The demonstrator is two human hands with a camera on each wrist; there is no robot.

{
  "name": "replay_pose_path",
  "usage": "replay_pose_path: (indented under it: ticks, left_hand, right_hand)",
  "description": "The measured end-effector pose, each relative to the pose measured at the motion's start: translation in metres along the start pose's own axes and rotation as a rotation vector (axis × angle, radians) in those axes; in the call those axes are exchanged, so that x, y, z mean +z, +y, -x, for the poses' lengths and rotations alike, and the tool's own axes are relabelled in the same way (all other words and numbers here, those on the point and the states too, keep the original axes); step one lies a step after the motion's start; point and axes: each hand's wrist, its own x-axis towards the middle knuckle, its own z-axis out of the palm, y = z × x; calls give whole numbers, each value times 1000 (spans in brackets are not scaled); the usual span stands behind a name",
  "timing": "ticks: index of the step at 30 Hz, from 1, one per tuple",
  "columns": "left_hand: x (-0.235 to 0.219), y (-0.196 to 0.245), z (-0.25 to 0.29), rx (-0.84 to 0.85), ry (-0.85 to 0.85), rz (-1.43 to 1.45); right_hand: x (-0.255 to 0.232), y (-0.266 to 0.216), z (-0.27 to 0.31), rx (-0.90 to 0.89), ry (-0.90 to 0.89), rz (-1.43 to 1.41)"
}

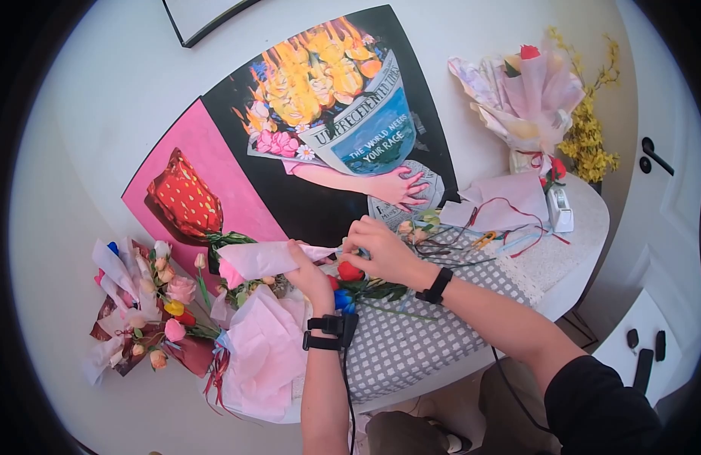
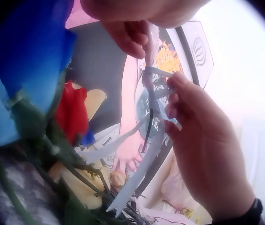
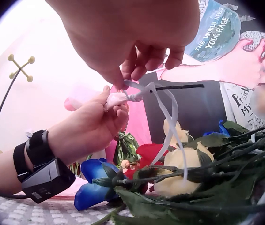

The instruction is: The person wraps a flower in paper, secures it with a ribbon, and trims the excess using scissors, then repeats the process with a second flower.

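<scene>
My left hand [image 1: 311, 277] grips a single wrapped flower around the gathered base of its pale pink paper [image 1: 271, 259]. The pink bloom [image 1: 230, 273] points left, and the dark bare stem [image 3: 181, 87] sticks out to the right. A light grey-blue ribbon [image 2: 142, 173] is looped round the paper's narrow neck, its long tails hanging down. With thumb and fingers, my right hand [image 1: 381, 252] pinches part of this ribbon close to the neck. Beneath the hands lie a red rose [image 1: 350, 271], a blue rose [image 1: 344, 301] and cream roses [image 3: 179, 166] on leafy stems.
Several wrapped flowers [image 1: 180, 288] and pink tissue paper [image 1: 263, 353] crowd the table's left. Toward the right are orange-handled scissors [image 1: 485, 240], red ribbon [image 1: 510, 203], paper, a tape dispenser [image 1: 560, 212] and a wrapped bouquet [image 1: 528, 106]. Two pictures [image 1: 350, 114] stand behind.
</scene>
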Motion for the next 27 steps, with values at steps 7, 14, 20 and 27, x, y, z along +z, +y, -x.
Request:
replay_pose_path:
  ticks: [7, 14, 20, 27]
  left_hand:
    - [-5, -6, -3, 34, 105, 52]
    - [2, 14, -1, 14, 222, 109]
    - [6, 25, 3, -16, 173, 139]
    - [4, 23, 4, -40, 154, 185]
  right_hand:
    - [-12, -16, 2, 249, -434, -12]
    - [8, 14, 16, 466, -461, -3]
    - [13, 23, 19, 550, -223, 192]
    - [-2, 27, 0, 899, 292, -705]
